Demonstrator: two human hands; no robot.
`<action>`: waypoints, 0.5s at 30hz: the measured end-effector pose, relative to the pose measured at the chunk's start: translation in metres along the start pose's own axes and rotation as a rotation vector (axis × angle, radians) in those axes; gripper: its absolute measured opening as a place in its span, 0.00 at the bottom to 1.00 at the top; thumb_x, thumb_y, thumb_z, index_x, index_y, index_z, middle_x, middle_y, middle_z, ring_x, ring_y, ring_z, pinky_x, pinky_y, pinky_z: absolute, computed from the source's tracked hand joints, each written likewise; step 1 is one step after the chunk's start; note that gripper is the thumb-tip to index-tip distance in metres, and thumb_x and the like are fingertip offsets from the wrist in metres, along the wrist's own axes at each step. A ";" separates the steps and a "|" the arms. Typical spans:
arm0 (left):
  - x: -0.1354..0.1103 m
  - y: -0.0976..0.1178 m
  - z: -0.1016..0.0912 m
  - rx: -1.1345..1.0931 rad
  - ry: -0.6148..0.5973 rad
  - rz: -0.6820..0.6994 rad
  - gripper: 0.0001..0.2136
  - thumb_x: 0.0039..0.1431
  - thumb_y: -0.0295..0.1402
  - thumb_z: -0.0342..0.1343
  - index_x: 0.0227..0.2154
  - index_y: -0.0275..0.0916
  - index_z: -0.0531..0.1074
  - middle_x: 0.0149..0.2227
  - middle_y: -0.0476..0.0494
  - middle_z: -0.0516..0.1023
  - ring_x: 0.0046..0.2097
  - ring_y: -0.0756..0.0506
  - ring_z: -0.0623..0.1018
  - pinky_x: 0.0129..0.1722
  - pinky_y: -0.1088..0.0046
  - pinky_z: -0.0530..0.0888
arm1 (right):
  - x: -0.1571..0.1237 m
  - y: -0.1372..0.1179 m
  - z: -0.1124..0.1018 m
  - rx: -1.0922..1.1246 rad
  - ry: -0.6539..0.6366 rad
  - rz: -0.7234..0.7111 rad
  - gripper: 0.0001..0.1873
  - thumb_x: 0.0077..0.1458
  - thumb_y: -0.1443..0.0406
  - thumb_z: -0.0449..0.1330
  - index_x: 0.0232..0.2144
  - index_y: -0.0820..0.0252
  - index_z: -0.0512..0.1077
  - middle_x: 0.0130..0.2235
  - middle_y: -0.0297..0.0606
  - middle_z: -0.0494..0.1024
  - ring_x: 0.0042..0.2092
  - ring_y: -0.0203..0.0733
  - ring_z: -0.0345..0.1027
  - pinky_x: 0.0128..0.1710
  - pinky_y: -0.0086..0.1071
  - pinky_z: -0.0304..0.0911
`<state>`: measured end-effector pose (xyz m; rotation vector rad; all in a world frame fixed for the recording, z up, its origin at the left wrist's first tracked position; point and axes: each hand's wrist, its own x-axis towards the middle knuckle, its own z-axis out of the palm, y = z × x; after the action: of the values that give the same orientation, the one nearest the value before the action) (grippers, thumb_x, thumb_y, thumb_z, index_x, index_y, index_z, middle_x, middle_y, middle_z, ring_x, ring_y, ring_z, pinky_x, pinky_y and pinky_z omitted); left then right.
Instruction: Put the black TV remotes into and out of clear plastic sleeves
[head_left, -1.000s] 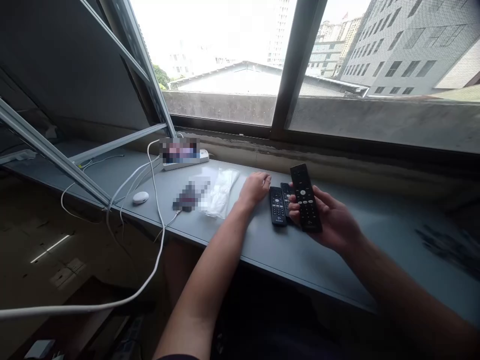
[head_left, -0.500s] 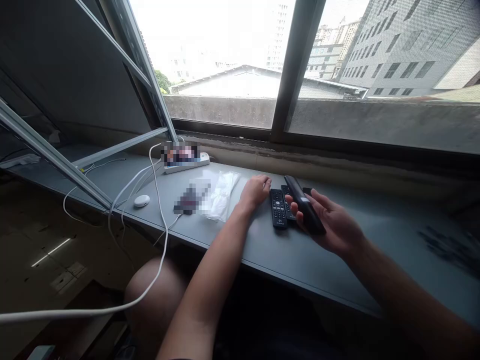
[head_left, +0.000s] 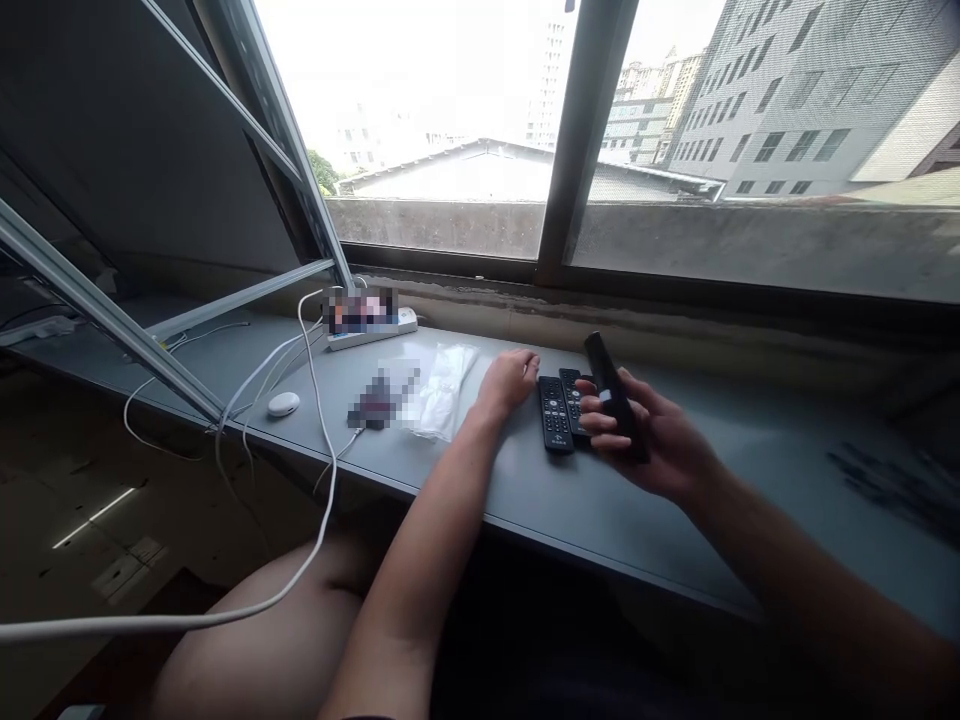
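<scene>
Remote (head_left: 619, 408) is leaning in the right hand (head_left: 667, 440), fingers wrapping it, probably for steadiness; at its nine o'clock, other remotes (head_left: 555, 418) are lying on the surface (head_left: 544, 500), the left hand (head_left: 510, 380) resting beyond, grip unclear.

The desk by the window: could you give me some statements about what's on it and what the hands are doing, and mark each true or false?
1. The right hand holds a black remote. True.
2. The left hand holds a remote too. False: no remote shows in the left hand, which rests beside those on the desk.
3. A round white case lies left of the plastic. True.
4. The desk remotes all lie with their buttons hidden underneath. False: at least two desk remotes show their buttons facing up.
5. A white cable hangs over the desk's front edge. True.
</scene>
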<state>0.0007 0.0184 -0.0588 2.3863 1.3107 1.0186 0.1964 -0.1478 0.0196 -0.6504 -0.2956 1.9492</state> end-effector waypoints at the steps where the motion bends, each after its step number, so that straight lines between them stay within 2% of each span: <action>1: 0.000 0.000 0.000 -0.001 0.000 0.001 0.14 0.80 0.34 0.51 0.44 0.42 0.83 0.49 0.39 0.88 0.54 0.39 0.84 0.59 0.63 0.77 | 0.001 0.001 0.000 -0.009 0.017 -0.011 0.18 0.80 0.59 0.55 0.63 0.60 0.72 0.37 0.38 0.75 0.30 0.39 0.71 0.22 0.28 0.75; 3: 0.001 0.001 0.001 0.001 -0.002 0.003 0.15 0.80 0.36 0.51 0.44 0.42 0.83 0.49 0.39 0.88 0.54 0.39 0.84 0.58 0.63 0.78 | 0.002 0.002 0.000 -0.033 0.039 -0.022 0.17 0.80 0.62 0.54 0.64 0.60 0.72 0.41 0.42 0.78 0.34 0.41 0.75 0.29 0.31 0.80; 5: 0.001 0.001 0.001 0.006 -0.002 0.008 0.15 0.80 0.37 0.51 0.44 0.43 0.84 0.49 0.39 0.88 0.54 0.39 0.84 0.58 0.63 0.78 | 0.004 0.002 -0.003 -0.054 0.049 -0.024 0.18 0.80 0.61 0.53 0.65 0.59 0.72 0.47 0.48 0.82 0.38 0.44 0.79 0.33 0.35 0.83; 8: 0.002 0.001 0.001 0.009 -0.005 0.013 0.15 0.81 0.37 0.51 0.44 0.43 0.84 0.49 0.39 0.88 0.54 0.39 0.84 0.58 0.64 0.78 | 0.006 0.001 -0.009 -0.074 0.040 -0.039 0.19 0.81 0.57 0.51 0.63 0.58 0.72 0.51 0.52 0.83 0.37 0.45 0.78 0.27 0.34 0.80; 11: 0.002 0.001 0.003 0.013 -0.012 0.026 0.15 0.81 0.36 0.51 0.43 0.43 0.84 0.48 0.39 0.88 0.53 0.39 0.84 0.57 0.64 0.78 | 0.006 0.001 -0.010 -0.059 -0.008 -0.030 0.18 0.82 0.58 0.48 0.62 0.57 0.71 0.44 0.47 0.81 0.30 0.41 0.71 0.18 0.28 0.70; 15: 0.001 0.001 0.004 0.025 -0.019 0.024 0.16 0.81 0.36 0.50 0.42 0.42 0.84 0.47 0.38 0.88 0.52 0.39 0.84 0.57 0.64 0.78 | 0.005 0.002 -0.005 -0.007 -0.039 -0.013 0.22 0.83 0.60 0.45 0.68 0.61 0.68 0.37 0.40 0.75 0.27 0.39 0.67 0.17 0.26 0.68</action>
<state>0.0048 0.0194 -0.0607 2.4300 1.2984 0.9890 0.1959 -0.1450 0.0125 -0.6142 -0.3295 1.9507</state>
